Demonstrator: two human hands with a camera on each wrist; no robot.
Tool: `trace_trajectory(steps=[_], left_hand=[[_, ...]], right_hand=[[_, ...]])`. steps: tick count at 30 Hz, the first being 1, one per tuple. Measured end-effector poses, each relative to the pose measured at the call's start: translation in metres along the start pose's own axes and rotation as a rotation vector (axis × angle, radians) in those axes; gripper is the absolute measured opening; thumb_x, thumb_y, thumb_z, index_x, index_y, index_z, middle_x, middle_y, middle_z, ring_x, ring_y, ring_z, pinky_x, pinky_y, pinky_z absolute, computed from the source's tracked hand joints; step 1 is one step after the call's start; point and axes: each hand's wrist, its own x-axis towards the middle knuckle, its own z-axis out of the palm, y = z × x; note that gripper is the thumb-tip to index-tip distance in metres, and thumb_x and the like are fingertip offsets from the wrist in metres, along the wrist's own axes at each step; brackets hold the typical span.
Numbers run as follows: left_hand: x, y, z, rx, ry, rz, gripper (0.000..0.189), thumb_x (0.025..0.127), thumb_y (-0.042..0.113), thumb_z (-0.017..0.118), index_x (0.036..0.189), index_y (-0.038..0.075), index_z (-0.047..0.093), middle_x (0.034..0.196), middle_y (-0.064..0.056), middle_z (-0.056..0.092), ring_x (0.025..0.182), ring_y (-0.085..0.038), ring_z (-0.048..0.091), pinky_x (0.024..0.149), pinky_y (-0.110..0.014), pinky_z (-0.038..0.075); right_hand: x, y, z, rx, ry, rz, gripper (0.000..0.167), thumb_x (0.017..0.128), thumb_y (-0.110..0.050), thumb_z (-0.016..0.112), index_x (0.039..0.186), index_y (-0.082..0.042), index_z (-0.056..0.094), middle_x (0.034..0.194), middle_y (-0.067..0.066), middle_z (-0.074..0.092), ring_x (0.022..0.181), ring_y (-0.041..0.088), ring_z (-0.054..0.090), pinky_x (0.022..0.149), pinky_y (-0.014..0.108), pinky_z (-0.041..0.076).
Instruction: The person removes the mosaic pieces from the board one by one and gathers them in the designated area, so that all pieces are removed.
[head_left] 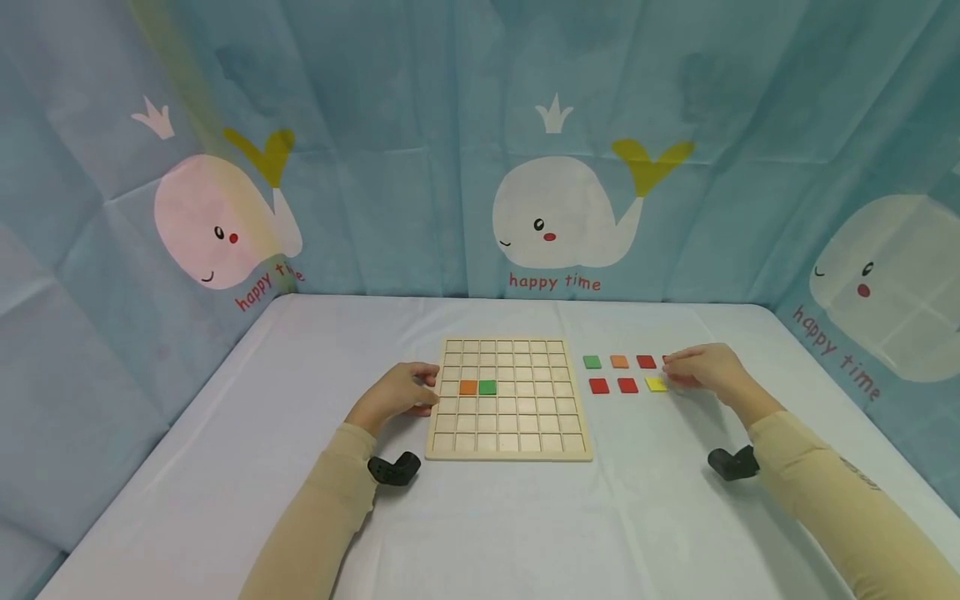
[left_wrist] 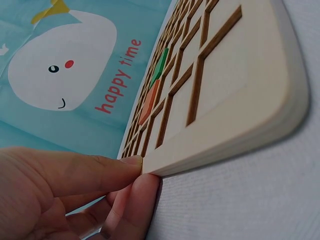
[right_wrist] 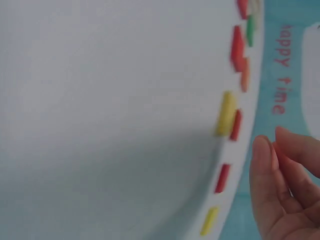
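A square wooden grid board [head_left: 510, 455] lies on the table, with an orange tile [head_left: 468, 387] and a green tile [head_left: 487, 387] side by side in its cells. At the board's left edge is my left hand [head_left: 399, 390]; in the left wrist view its thumb and a finger pinch the rim. My right hand [head_left: 705, 368] hovers at the right end of two rows of loose tiles, overlapping a red tile [head_left: 665, 360] in the head view. Its thumb and fingers are bent loosely toward each other, nothing visible between them. Closest to it is a yellow tile [head_left: 656, 384].
Other loose tiles lie right of the board: a green tile [head_left: 592, 362], an orange tile [head_left: 618, 361] and several red ones. Another yellow tile [right_wrist: 209, 221] shows in the right wrist view. A white cloth [head_left: 495, 533] covers the table, and a blue whale-print curtain [head_left: 397, 225] surrounds it.
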Motion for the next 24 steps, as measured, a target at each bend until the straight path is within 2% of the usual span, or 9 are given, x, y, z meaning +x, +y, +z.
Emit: trace_trajectory(steps=[2,5,9,13,20,24], left_hand=[[0.0,0.0,0.0,-0.001,-0.005,0.0,0.063,0.086,-0.007,0.066,0.146,0.0,0.047,0.113,-0.01,0.052,0.078,-0.015,0.058,0.066,-0.024,0.056],[0.0,-0.001,0.0,-0.009,-0.009,0.004,0.063,0.086,-0.007,0.066,0.145,0.0,0.047,0.113,-0.01,0.052,0.077,-0.015,0.057,0.065,-0.024,0.056],[0.001,-0.001,0.0,-0.013,-0.015,0.014,0.064,0.085,-0.008,0.066,0.145,-0.001,0.046,0.112,-0.011,0.052,0.078,-0.015,0.057,0.066,-0.024,0.056],[0.0,-0.002,0.001,-0.017,-0.022,0.023,0.064,0.085,-0.008,0.066,0.145,-0.002,0.046,0.112,-0.011,0.052,0.079,-0.015,0.057,0.066,-0.024,0.056],[-0.002,-0.001,0.0,-0.024,-0.028,0.016,0.063,0.086,-0.008,0.066,0.146,-0.002,0.045,0.115,-0.012,0.052,0.081,-0.016,0.058,0.068,-0.025,0.056],[0.0,-0.001,-0.001,-0.021,-0.023,0.015,0.063,0.087,-0.007,0.066,0.146,-0.001,0.045,0.116,-0.012,0.052,0.081,-0.015,0.058,0.068,-0.024,0.056]], right_hand=[[-0.004,-0.009,0.002,0.026,0.008,-0.031,0.05,0.097,-0.031,0.063,0.134,0.003,0.059,0.094,-0.003,0.074,0.079,0.003,0.066,0.075,0.018,0.052],[-0.01,-0.026,0.014,0.088,0.0,-0.069,0.05,0.098,-0.028,0.063,0.135,0.004,0.057,0.108,0.009,0.075,0.079,0.001,0.07,0.076,0.015,0.055],[-0.016,-0.048,0.038,0.13,-0.035,-0.078,0.049,0.096,-0.028,0.065,0.135,0.001,0.058,0.12,0.014,0.071,0.082,0.003,0.071,0.089,0.025,0.056],[-0.017,-0.063,0.063,0.139,-0.084,-0.095,0.045,0.096,-0.025,0.066,0.132,0.0,0.062,0.117,0.012,0.073,0.087,0.006,0.072,0.1,0.036,0.053],[-0.013,-0.083,0.097,0.149,-0.148,-0.105,0.038,0.092,-0.02,0.071,0.123,0.002,0.068,0.098,0.006,0.077,0.077,0.007,0.073,0.083,0.025,0.058],[-0.014,-0.093,0.11,0.181,-0.186,-0.122,0.035,0.09,-0.017,0.073,0.119,0.003,0.07,0.088,0.001,0.077,0.075,0.008,0.074,0.082,0.024,0.057]])
